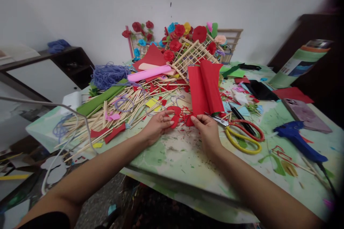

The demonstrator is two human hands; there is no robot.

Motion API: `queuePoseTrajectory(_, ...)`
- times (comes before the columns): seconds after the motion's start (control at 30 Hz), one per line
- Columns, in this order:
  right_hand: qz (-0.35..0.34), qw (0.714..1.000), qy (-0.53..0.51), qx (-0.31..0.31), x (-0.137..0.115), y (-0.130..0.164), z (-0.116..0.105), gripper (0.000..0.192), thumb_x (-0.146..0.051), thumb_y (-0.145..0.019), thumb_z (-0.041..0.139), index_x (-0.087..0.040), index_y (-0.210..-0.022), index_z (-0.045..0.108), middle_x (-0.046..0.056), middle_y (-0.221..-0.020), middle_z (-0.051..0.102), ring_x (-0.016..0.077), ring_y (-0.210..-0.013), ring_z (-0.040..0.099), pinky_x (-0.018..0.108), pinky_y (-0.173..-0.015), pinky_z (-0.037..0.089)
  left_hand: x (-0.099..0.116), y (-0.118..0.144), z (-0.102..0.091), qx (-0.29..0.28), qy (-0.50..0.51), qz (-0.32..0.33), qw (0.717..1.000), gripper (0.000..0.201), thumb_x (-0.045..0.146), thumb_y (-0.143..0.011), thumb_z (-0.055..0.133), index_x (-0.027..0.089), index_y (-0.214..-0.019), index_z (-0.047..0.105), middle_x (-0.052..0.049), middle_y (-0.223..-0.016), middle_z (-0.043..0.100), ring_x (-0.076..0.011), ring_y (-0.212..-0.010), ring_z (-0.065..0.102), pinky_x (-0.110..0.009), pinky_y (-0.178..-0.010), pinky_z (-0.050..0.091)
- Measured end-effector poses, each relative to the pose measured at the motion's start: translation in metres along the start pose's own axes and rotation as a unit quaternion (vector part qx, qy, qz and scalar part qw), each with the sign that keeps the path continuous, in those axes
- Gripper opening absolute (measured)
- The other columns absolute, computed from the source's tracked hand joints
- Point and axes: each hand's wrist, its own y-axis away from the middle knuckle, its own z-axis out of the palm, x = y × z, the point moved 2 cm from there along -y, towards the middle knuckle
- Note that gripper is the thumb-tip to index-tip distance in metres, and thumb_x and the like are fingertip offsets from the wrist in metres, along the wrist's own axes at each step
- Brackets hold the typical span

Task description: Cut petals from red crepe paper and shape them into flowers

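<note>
- Head view: the left hand [157, 126] pinched a small red paper piece [175, 117] between thumb and fingertips, low over the surface [177, 157], near the middle of the work area.
- The right hand [206, 130] was closed on the bottom edge of a folded red paper strip [204, 87], its fingertips gripping the near end just beside the small piece.
- The strip's long axis ran away from the person, near end at the right hand, far end pointing toward the paper flowers [185, 37] on the wooden lattice [193, 55]; it leaned slightly to the right and its folds ran lengthwise.
- The small piece was too crumpled to give a clear long axis.
- Risk, as a judgement: the thin paper looked easy to tear where the two hands met, should they pull apart or twist.
- The scissors [239, 132] lay just beside the right hand with blades pointing at it, so a sideways sweep of the wrist could catch the tips.
- Loose wooden sticks [129, 107] lay close by the left hand and could be knocked or snag the small piece.
- The blue glue gun [298, 139] sat well apart to the right, its cord trailing toward the surface edge.
</note>
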Motion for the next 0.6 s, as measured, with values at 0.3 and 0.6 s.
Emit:
queuePoseTrajectory(0.3,-0.055,0.990,0.094,-0.089,-0.007,0.006,0.009,0.012,-0.032,-0.068,0.069,-0.020,-0.069,0.073,0.006,-0.085,0.072,0.0204,-0.083,0.064,0.034,-0.079,0.048,-0.004,-0.001,0.012,-0.042,-0.031,0.027,0.998,0.057,0.015,-0.064,0.075,0.014,-0.117,0.053,0.002,-0.063,0.067,-0.0119,-0.058,0.063,-0.022,-0.061,0.048)
queuePoseTrajectory(0.6,-0.039,0.990,0.125,-0.056,-0.005,0.005,0.005,0.022,-0.039,-0.072,0.064,-0.017,-0.070,0.068,0.001,-0.061,0.065,0.0143,-0.054,0.054,0.027,-0.055,0.042,-0.004,0.000,0.008,-0.014,-0.014,0.030,0.999,0.059,0.016,-0.060,0.078,0.015,-0.114,0.055,0.001,-0.067,0.068,-0.0107,-0.061,0.064,-0.022,-0.065,0.049)
